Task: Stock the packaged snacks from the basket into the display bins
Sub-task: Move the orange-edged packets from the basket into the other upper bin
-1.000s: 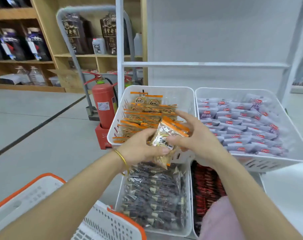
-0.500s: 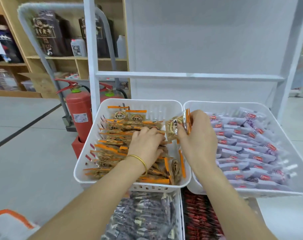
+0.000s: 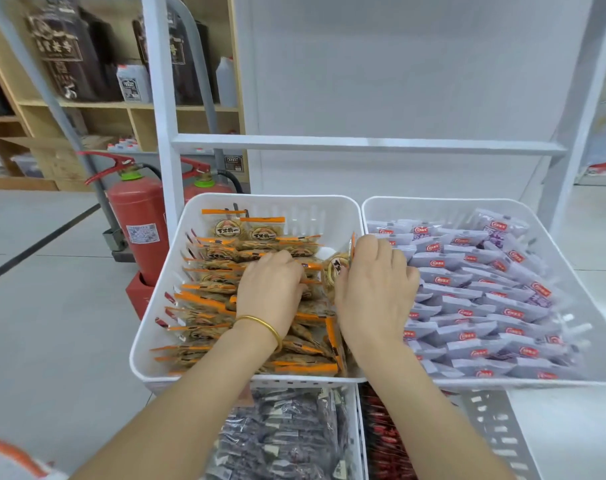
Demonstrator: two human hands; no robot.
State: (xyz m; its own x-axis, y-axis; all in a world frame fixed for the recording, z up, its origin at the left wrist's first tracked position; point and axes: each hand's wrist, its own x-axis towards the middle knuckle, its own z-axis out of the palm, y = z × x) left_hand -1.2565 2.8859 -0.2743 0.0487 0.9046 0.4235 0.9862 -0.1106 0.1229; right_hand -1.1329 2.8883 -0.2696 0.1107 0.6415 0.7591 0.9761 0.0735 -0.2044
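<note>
In the left display bin (image 3: 312,216): orange-edged packs in overlapping rows; a narrow gap down the right side.
Right hand (image 3: 374,292): fingers and thumb pinch one orange snack pack (image 3: 337,271), held on edge just inside the bin's right wall.
Left hand (image 3: 270,292): fingers bent down onto the stacked packs; tips hidden, so grip or mere press cannot be told.
Step, judged: slotting the pack into that gap.
Doing it well: brace the row with the left hand, slide the pack down on edge, and release once it is seated. The film looks slippery, so neighbouring packs may topple.
Basket (image 3: 3,455): an orange-rimmed corner, low left; contents unseen.
Surface: white shelf rack (image 3: 364,143). The adjoining bin (image 3: 416,211) holds lilac packs, and lower bins hold dark and red packs.
Room: grey floor (image 3: 52,323), fire extinguisher (image 3: 139,220) beside the rack, wooden shelving (image 3: 97,112) behind.
</note>
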